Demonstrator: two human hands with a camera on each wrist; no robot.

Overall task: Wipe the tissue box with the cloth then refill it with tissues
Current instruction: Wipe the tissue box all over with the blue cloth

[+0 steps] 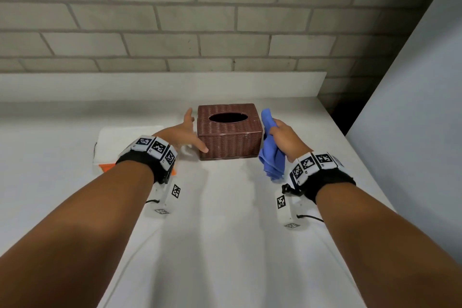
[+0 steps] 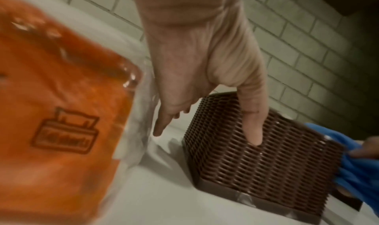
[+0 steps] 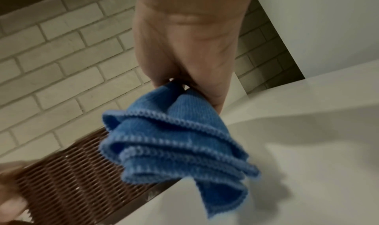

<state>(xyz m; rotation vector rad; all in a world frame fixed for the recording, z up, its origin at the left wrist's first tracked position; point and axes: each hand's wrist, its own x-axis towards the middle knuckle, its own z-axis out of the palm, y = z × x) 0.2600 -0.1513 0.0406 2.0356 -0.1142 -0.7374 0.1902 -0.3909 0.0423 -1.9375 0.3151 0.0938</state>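
Note:
A brown woven tissue box [image 1: 228, 132] [image 2: 266, 150] [image 3: 67, 171] with an empty oval slot stands on the white counter near the wall. My left hand [image 1: 186, 132] [image 2: 205, 85] lies open against its left side, thumb touching the front corner, fingers straight along the side. My right hand [image 1: 283, 136] [image 3: 184, 58] grips a bunched blue cloth [image 1: 271, 150] [image 3: 176, 139] [image 2: 356, 160] beside the box's right side. A pack of tissues [image 1: 117, 142] [image 2: 57, 98] in clear and orange wrap lies left of the box, partly behind my left wrist.
A grey brick wall [image 1: 200, 20] runs behind the white counter [image 1: 225, 220], with a low white ledge [image 1: 162, 85] at its foot. A tall white panel [image 1: 412, 107] rises at the right, past the counter's right edge.

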